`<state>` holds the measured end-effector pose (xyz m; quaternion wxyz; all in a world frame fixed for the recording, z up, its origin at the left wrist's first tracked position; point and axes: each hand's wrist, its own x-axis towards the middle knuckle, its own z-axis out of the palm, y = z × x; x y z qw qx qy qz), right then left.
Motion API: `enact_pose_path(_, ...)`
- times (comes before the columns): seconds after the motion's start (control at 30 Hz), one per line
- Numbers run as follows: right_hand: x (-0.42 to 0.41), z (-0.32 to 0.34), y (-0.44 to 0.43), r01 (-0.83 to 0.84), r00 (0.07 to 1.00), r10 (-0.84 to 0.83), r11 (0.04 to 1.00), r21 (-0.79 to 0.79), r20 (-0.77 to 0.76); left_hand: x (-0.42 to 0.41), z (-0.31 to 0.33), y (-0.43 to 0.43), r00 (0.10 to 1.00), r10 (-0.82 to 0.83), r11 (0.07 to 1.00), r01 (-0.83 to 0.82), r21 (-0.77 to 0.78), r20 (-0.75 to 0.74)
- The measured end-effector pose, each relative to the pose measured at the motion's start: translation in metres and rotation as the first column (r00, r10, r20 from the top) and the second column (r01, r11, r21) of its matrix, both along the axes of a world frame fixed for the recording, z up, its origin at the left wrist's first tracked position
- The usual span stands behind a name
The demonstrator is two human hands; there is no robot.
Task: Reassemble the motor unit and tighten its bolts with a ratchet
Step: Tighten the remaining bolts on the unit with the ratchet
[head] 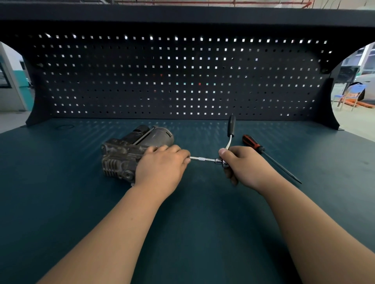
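Motor unit (129,154) is lying on its side, left-centre on the bench (203,212). Left hand (162,166) is resting over its near end, fingertips pinching the extension bar (203,159), prob. steadying the socket on a bolt; bolt hidden. Right hand (243,164) is gripping the ratchet (230,131) at its head, handle sticking up. Screwdriver (257,146) is lying just right of that hand, possibly obstructing the swing. Pegboard (182,77) is standing behind.

The location is a workshop. The work station is a teal-surfaced table (60,182) backed by a dark perforated pegboard (182,81) under a dark overhead shelf (182,14). Hand tools are present: a ratchet (230,129) and a red-and-black screwdriver (251,142), with a worn motor unit (125,150). Beyond the station, red pipes (203,2) run along the ceiling and a blue chair (354,91) stands on a pale floor (355,121), possibly beside a vehicle (367,81).
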<state>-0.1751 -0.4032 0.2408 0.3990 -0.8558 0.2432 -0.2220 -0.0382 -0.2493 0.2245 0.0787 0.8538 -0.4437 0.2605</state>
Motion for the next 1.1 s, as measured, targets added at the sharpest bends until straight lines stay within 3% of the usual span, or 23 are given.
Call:
enact_pose_path(0.17, -0.004, 0.002, -0.004, -0.059, 0.998, 0.061, 0.995, -0.075, 0.029, 0.0, 0.001, 0.0, 1.0, 0.004, 1.0, -0.004, -0.002, 0.005)
enact_pose_path(0.3, -0.009, 0.003, -0.007, -0.155, 0.981, 0.154, 0.988, -0.002, 0.117, -0.002, 0.002, 0.0, 1.0, 0.02, 1.0, -0.02, 0.01, 0.005)
enact_pose_path(0.47, -0.012, 0.008, -0.003, -0.124, 0.991, 0.131, 0.977, -0.175, 0.031, -0.002, 0.001, 0.0, 1.0, 0.02, 1.0, -0.02, 0.0, 0.007)
enact_pose_path(0.67, -0.012, 0.009, -0.004, -0.109, 0.986, 0.124, 0.986, -0.126, 0.114, -0.002, 0.0, 0.001, 1.0, 0.004, 0.998, -0.003, -0.065, 0.009)
enact_pose_path(0.8, -0.007, 0.004, -0.005, -0.174, 0.975, 0.158, 0.98, 0.096, 0.155, -0.002, 0.001, 0.001, 1.0, -0.007, 0.996, 0.006, -0.086, -0.008)
enact_pose_path(1.1, 0.007, -0.01, -0.001, -0.084, 0.995, 0.069, 0.972, 0.221, 0.072, -0.003, 0.001, 0.001, 1.0, -0.006, 0.999, 0.005, -0.045, -0.02)
